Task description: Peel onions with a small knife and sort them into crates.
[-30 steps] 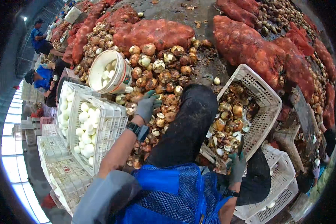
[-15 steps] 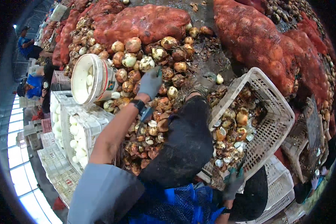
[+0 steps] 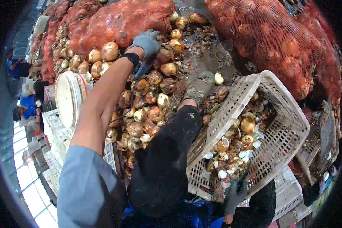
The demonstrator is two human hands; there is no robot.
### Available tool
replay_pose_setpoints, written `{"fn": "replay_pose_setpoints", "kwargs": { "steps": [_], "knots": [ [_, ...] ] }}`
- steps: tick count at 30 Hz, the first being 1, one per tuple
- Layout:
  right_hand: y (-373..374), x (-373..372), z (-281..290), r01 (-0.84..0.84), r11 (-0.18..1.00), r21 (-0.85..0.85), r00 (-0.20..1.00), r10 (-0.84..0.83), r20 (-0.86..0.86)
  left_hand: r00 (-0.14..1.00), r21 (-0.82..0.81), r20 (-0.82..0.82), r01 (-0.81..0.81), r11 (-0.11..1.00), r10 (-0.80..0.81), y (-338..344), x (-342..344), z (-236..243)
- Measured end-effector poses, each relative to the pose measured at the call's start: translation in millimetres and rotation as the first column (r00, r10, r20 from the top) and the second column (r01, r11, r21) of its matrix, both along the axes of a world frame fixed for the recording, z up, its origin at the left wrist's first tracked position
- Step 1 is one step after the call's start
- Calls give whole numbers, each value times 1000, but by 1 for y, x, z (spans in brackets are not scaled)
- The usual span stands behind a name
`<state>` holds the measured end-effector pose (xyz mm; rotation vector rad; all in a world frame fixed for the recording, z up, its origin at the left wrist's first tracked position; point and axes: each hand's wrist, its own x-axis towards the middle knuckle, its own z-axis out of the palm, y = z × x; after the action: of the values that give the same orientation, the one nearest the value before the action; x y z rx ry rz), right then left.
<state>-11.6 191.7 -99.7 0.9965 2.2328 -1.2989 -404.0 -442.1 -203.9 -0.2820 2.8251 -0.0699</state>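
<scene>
My left hand (image 3: pixel 146 42), in a grey glove with a dark wristband, reaches far out over the heap of brown-skinned onions (image 3: pixel 142 87). Its fingers are stretched out and apart beside a red mesh sack (image 3: pixel 114 22); no onion shows in them. Low in the view, my gloved right hand (image 3: pixel 235 197) is closed at the near edge of a tilted white plastic crate (image 3: pixel 283 129). From that hand juts a thin dark blade, seemingly a knife (image 3: pixel 244 175), partly lost against the crate. Inside the crate lie onion skins, trimmed ends and some onions (image 3: pixel 247 125).
My bent leg (image 3: pixel 167 155) stands between heap and crate. To the left are a white bucket (image 3: pixel 67 99) and stacked white crates (image 3: pixel 59 127). A large red mesh sack of onions (image 3: pixel 266 41) lies at the far right. Other people (image 3: pixel 26 106) sit at the far left.
My left hand has moved farther away over the heap, toward the mesh sack. The view has shifted, and the bucket now sits farther left, partly behind my arm. My right hand stays by the crate.
</scene>
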Motion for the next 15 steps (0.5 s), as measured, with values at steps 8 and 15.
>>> {"fn": "replay_pose_setpoints", "kwargs": {
  "steps": [8, 15],
  "knots": [
    [-5, -11, 2, -47, 998, -51, 999, 48, 19, 935, -53, 339, 132, 990, -107, -17, -35, 11],
    [-20, -21, 12, 96, 987, -127, 994, -89, 60, 962, 413, 270, -91, 906, -27, 37, 56, 13]
  ]
}}
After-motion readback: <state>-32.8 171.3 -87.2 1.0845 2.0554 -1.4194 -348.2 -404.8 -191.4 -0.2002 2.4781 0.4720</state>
